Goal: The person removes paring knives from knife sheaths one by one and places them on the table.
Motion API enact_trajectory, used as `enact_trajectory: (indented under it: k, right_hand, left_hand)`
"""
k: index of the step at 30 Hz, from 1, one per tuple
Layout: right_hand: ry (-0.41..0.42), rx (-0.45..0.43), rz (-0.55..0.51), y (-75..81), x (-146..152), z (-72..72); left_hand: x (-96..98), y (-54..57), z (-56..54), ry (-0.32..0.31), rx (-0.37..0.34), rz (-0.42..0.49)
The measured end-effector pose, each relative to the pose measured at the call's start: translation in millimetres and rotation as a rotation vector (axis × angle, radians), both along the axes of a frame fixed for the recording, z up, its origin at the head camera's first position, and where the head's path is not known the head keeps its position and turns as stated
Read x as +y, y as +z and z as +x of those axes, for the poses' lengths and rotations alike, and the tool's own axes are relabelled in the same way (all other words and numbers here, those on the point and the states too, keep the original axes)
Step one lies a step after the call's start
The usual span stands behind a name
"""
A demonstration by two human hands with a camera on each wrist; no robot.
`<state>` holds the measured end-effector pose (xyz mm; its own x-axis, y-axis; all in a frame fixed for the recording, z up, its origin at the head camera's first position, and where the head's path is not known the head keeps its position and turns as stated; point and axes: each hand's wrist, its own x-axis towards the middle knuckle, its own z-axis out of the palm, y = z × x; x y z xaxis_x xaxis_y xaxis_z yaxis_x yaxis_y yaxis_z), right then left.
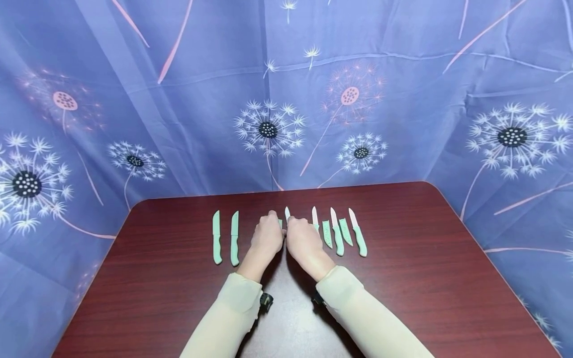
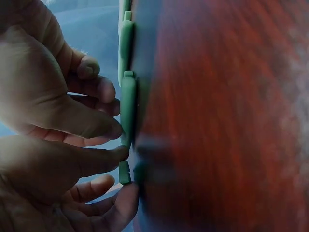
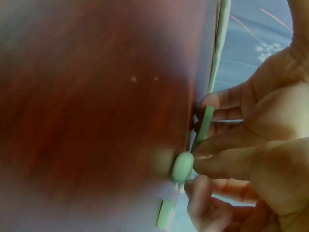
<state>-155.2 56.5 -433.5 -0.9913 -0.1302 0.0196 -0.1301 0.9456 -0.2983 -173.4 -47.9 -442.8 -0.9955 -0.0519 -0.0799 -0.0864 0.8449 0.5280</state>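
Observation:
My left hand (image 1: 267,232) pinches a green knife sheath (image 2: 124,172) between thumb and fingers, low over the table. Right beside it, my right hand (image 1: 306,243) grips a small paring knife by its rounded green handle (image 3: 182,166). The white blade (image 1: 287,213) of that knife points away, toward the back edge; in the head view the right hand hides its handle. In the right wrist view the left-hand sheath (image 3: 205,125) stands close beside the handle, with the fingertips of both hands almost meeting.
Two sheathed green knives (image 1: 217,237) (image 1: 235,238) lie left of the hands. To the right lie bare knives (image 1: 315,216) (image 1: 336,233) (image 1: 358,233), with loose sheaths (image 1: 327,233) (image 1: 345,232) between them. Behind the dark red wooden table (image 1: 403,288) hangs a blue dandelion-print cloth (image 1: 201,124).

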Motion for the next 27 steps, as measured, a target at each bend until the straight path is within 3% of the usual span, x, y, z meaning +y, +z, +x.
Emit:
enact_trajectory:
  k: [20, 27]
  right_hand:
    - [-0.001, -0.058, 0.011, 3.0, 2.6, -1.1]
    - [0.005, -0.055, 0.017, 3.3, 3.5, -0.2]
  left_hand:
    - [2.4, -6.8, -4.7, -0.027, 0.019, -0.053]
    - [0.6, -3.2, -1.8, -0.032, -0.009, -0.049]
